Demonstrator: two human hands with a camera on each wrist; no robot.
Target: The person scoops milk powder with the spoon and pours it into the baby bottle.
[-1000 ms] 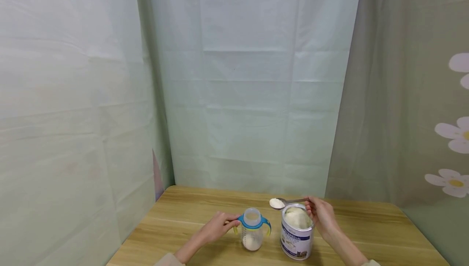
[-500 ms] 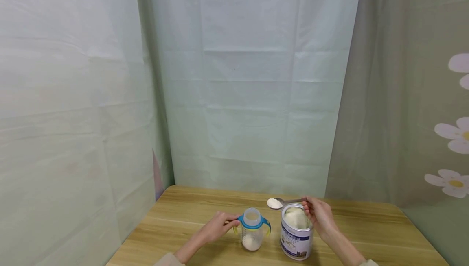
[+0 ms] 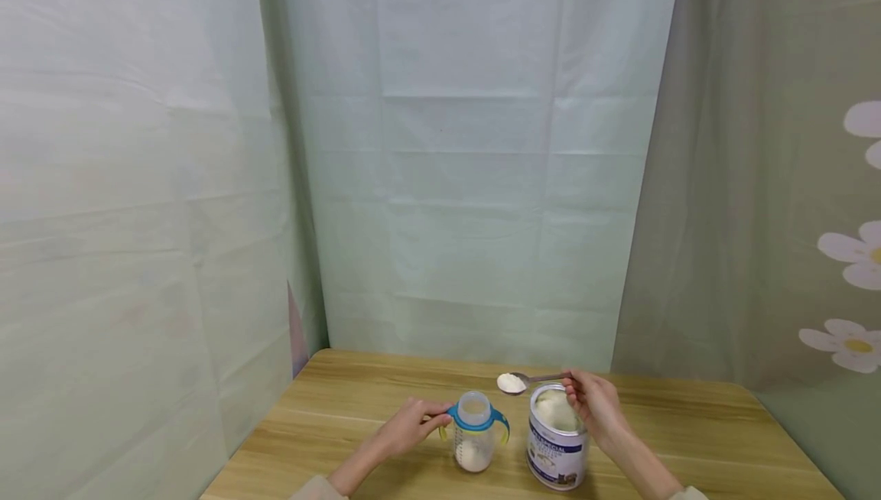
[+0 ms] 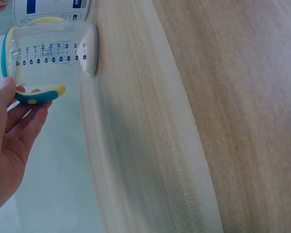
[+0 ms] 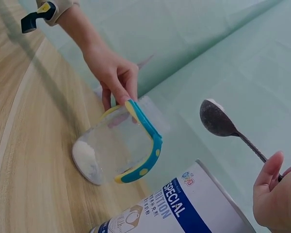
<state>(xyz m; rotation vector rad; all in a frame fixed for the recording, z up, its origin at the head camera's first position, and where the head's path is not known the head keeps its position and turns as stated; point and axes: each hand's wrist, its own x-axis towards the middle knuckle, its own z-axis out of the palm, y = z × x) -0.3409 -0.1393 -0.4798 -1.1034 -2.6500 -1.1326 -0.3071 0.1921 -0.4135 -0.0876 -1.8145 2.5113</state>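
A clear baby bottle point(image 3: 473, 443) with a blue and yellow two-handled ring stands uncapped on the table, white powder at its bottom. My left hand point(image 3: 411, 425) grips its left handle between thumb and fingers. In the left wrist view, measuring marks run along the bottle point(image 4: 53, 53). My right hand point(image 3: 596, 407) pinches the handle end of a dark metal spoon point(image 5: 218, 119), its bowl heaped with white powder point(image 3: 512, 383). The spoon is held level above the far rim of an open milk powder can point(image 3: 556, 450), the bowl between can and bottle.
The wooden table point(image 3: 372, 378) has a back edge close behind the spoon. Pale cloth sheets point(image 3: 468, 217) hang behind and on both sides; the right one carries white flowers point(image 3: 850, 343). The can stands just right of the bottle.
My right hand and the loaded spoon have shifted slightly left, toward the bottle. My left hand, the bottle and the can have stayed in place.
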